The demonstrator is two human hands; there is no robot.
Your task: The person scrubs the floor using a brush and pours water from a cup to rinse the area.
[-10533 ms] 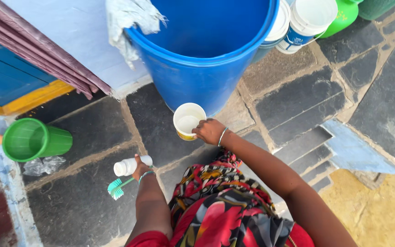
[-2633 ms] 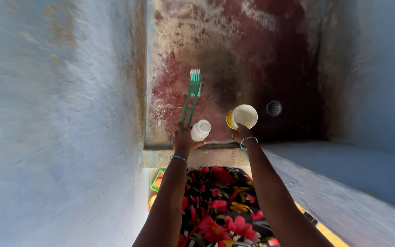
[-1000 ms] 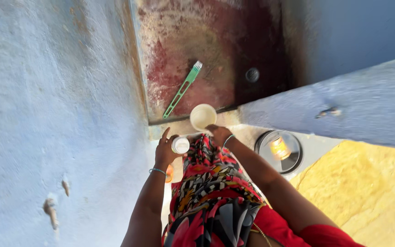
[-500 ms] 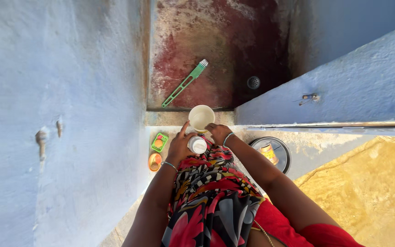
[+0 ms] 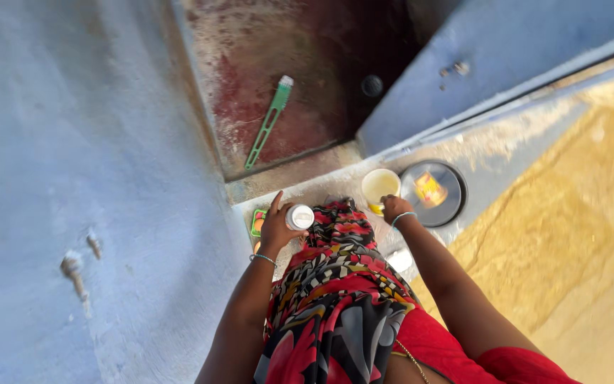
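My left hand [image 5: 276, 226] grips a small white bottle [image 5: 299, 217], held upright near my waist. In my right hand [image 5: 394, 208] is a white and yellow cup [image 5: 380, 188] with liquid in it, held just above the ledge beside a round steel plate [image 5: 433, 193]. A green long-handled brush [image 5: 267, 122] lies by itself on the stained red floor of the wash area [image 5: 307, 78], well ahead of both hands.
A blue wall [image 5: 65, 178] rises on the left and a low blue wall [image 5: 506, 50] on the right. A round drain [image 5: 372, 86] sits in the red floor. A green soap dish [image 5: 256, 222] lies by my left hand. Yellow ground [image 5: 577, 235] lies right.
The brush left my left hand and now lies on the red floor. My right hand has carried the cup rightward toward the steel plate. The view has tilted.
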